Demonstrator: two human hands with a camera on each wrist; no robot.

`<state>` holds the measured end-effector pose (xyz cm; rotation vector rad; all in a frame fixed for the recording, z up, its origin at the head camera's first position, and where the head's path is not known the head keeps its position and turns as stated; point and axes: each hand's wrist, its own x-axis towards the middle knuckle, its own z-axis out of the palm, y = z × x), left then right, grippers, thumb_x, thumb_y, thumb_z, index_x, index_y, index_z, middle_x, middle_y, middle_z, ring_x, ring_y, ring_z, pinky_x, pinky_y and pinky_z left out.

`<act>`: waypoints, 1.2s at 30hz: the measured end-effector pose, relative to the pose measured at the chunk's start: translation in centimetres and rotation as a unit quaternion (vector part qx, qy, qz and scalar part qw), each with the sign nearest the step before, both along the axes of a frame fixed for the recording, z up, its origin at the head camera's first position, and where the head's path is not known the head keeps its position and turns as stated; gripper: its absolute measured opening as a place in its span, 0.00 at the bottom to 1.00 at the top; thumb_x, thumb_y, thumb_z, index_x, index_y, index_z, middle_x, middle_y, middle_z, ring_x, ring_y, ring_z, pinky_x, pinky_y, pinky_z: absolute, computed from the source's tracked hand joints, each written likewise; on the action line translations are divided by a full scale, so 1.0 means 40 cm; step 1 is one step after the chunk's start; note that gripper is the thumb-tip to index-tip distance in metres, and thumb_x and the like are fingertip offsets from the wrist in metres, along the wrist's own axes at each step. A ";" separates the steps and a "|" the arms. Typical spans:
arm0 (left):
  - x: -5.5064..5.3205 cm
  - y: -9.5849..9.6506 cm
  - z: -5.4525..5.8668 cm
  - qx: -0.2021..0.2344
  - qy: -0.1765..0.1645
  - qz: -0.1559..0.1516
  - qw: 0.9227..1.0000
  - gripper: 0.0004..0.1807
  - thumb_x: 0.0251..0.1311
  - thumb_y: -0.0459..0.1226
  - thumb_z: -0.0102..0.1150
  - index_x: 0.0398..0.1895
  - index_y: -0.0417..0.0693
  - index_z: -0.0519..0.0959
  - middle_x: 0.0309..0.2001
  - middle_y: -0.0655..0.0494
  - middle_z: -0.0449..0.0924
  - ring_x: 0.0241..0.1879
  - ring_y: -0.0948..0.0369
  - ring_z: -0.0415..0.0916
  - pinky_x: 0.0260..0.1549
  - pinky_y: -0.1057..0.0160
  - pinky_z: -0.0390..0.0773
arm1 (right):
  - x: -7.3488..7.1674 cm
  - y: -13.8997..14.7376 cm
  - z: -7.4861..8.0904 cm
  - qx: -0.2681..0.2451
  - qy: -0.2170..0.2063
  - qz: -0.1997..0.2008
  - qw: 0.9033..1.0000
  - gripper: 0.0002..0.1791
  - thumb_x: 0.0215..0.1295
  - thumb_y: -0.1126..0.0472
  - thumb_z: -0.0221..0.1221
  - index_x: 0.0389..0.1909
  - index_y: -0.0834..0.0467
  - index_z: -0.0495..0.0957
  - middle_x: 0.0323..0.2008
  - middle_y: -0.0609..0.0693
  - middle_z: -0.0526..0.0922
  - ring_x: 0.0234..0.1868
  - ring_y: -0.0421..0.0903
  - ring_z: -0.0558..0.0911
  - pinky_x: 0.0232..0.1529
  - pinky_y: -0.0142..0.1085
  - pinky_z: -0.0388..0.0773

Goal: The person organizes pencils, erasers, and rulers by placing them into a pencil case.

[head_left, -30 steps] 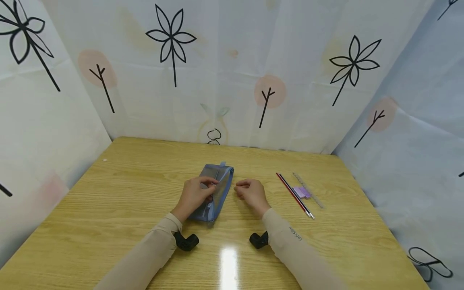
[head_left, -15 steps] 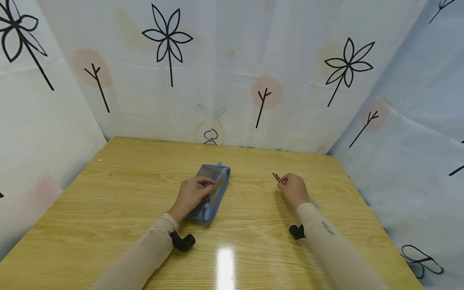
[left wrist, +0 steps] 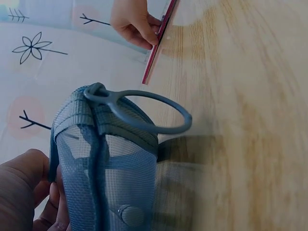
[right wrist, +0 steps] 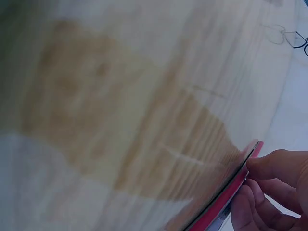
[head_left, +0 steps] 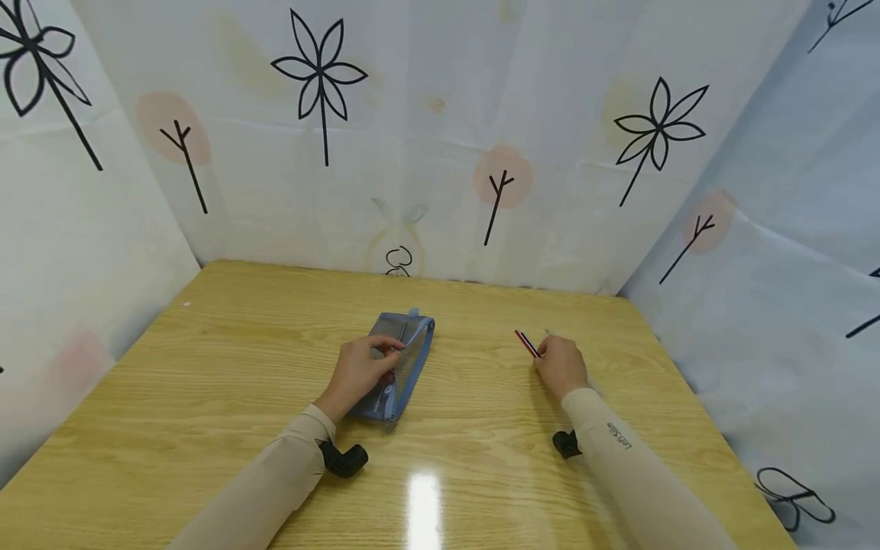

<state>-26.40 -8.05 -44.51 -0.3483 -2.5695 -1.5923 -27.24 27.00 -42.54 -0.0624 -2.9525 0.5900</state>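
Two slender pencils, red and dark (head_left: 528,344): pinched in the right hand (head_left: 562,365), ends jutting past its fingers.
Blue-trimmed translucent mesh pouch (head_left: 412,363): edge pinched in the left hand (head_left: 360,370), body beneath and beside its fingers.
Pale thin stick (head_left: 548,331): just beyond the right fingers; cannot tell if touching.
Grasps: both apparently done.
Pencils and pouch: well apart; bringing together apparently outstanding.

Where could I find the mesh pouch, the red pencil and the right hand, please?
Mesh pouch (left wrist: 121,185): left wrist view, mesh side.
Red pencil (right wrist: 224,199): right wrist view, its shaft.
Right hand (head_left: 562,363): head view, its back.
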 end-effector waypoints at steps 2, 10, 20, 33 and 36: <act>0.001 -0.001 0.000 -0.002 0.000 0.001 1.000 0.10 0.61 0.33 0.62 0.45 0.46 0.86 0.30 0.56 0.81 0.18 0.63 0.81 0.19 0.65 0.79 | -0.002 -0.001 -0.002 0.002 -0.002 -0.001 1.000 0.09 0.63 0.67 0.62 0.41 0.68 0.83 0.38 0.63 0.85 0.34 0.54 0.85 0.37 0.48 0.82; 0.002 0.001 0.001 0.001 0.001 0.003 1.000 0.10 0.61 0.33 0.62 0.44 0.46 0.86 0.31 0.56 0.80 0.18 0.64 0.80 0.20 0.65 0.78 | -0.007 -0.003 0.004 0.022 -0.004 0.006 1.000 0.04 0.61 0.68 0.64 0.35 0.66 0.83 0.32 0.59 0.85 0.28 0.50 0.82 0.31 0.45 0.80; 0.004 0.002 0.006 0.000 0.001 0.005 1.000 0.10 0.61 0.33 0.62 0.44 0.46 0.86 0.29 0.56 0.80 0.18 0.64 0.80 0.19 0.65 0.77 | -0.012 -0.011 0.006 0.029 -0.013 0.004 0.999 0.03 0.60 0.67 0.66 0.32 0.64 0.83 0.31 0.58 0.85 0.28 0.50 0.83 0.32 0.46 0.81; 0.006 0.000 0.008 0.000 0.005 0.006 1.000 0.09 0.62 0.33 0.62 0.44 0.46 0.86 0.28 0.55 0.80 0.18 0.63 0.79 0.19 0.65 0.78 | -0.017 -0.019 0.011 0.029 -0.024 0.010 0.999 0.07 0.60 0.67 0.65 0.37 0.68 0.84 0.35 0.62 0.86 0.35 0.56 0.85 0.37 0.50 0.82; 0.006 0.000 0.007 0.000 0.004 0.008 1.000 0.09 0.62 0.33 0.62 0.44 0.46 0.86 0.28 0.55 0.80 0.18 0.63 0.79 0.19 0.65 0.78 | -0.019 -0.020 0.008 0.033 -0.024 0.008 0.999 0.07 0.60 0.66 0.66 0.36 0.67 0.85 0.34 0.61 0.86 0.33 0.55 0.85 0.36 0.50 0.82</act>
